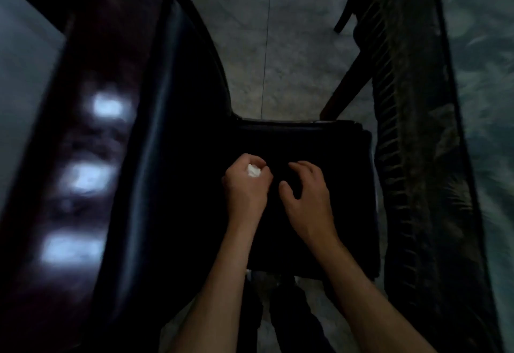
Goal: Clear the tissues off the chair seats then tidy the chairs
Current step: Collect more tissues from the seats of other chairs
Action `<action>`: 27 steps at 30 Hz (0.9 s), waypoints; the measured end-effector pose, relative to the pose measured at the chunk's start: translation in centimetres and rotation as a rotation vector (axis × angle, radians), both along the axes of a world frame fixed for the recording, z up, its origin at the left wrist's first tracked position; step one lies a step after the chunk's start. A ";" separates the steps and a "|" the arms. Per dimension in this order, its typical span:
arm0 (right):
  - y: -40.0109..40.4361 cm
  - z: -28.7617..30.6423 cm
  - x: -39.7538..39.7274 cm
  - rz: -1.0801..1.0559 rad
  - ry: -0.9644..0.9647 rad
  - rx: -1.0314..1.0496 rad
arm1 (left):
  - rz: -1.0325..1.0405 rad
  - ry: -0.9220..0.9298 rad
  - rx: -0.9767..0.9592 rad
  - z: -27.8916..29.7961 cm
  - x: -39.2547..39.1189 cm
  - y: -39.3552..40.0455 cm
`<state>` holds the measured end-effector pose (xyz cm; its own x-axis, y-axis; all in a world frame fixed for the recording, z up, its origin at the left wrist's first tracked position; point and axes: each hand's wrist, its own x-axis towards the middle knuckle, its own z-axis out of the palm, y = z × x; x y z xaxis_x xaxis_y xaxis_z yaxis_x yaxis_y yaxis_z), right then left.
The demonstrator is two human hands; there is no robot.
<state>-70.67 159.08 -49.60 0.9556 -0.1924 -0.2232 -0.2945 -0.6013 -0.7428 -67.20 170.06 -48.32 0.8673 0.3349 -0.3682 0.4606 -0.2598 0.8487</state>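
A dark chair seat (333, 152) lies below me in dim light. My left hand (246, 183) hovers over its left half, closed around a crumpled white tissue (253, 170) that peeks out between the fingers. My right hand (308, 194) is beside it over the seat's middle, fingers curled and apart, holding nothing that I can see. Both forearms reach in from the bottom edge. No other tissue shows on the seat.
A glossy dark wooden table edge (91, 130) with window reflections runs along the left. On the right hangs a patterned tablecloth with a fringe (403, 158). Pale tiled floor (278, 46) and dark chair legs (347, 88) lie beyond the seat.
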 end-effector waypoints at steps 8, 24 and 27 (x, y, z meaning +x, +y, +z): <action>0.0 12.9 4.2 0.138 -0.114 -0.297 | -0.238 -0.228 0.316 11.6 1.5 1.4; 0.1 36.9 7.8 0.237 -0.425 -0.413 | -0.188 -0.586 0.588 36.4 3.6 4.9; 0.5 38.8 8.2 0.238 -0.447 -0.417 | -0.176 -0.604 0.614 38.6 3.9 5.8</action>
